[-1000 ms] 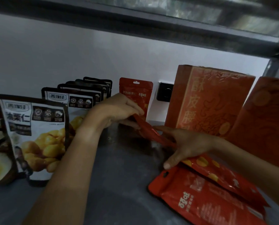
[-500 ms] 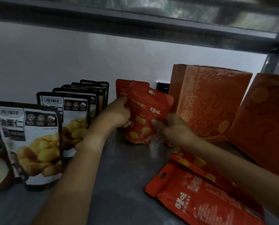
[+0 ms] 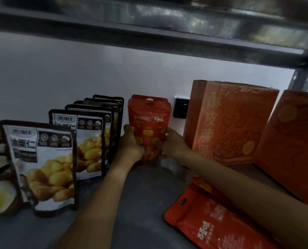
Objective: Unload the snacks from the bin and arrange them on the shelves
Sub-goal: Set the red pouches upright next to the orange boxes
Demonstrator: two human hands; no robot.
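A red snack pouch point(image 3: 149, 121) stands upright on the grey shelf point(image 3: 140, 203), near the back wall. My left hand point(image 3: 132, 143) grips its left side and my right hand point(image 3: 171, 142) grips its right side. Directly behind it stands a second red pouch point(image 3: 138, 96), of which only the top edge shows. Two more red pouches point(image 3: 214, 229) lie flat on the shelf at the lower right, partly under my right forearm.
A row of black-and-white chestnut pouches point(image 3: 42, 162) stands to the left, running back toward the wall. Two big orange boxes point(image 3: 228, 121) stand at the right. A dark wall socket point(image 3: 181, 109) sits behind. The upper shelf point(image 3: 149, 29) hangs low overhead.
The red pouch went from lying tilted in my hands to upright, then moved back against the rear pouch. Both hands followed it toward the wall and now hold its sides.
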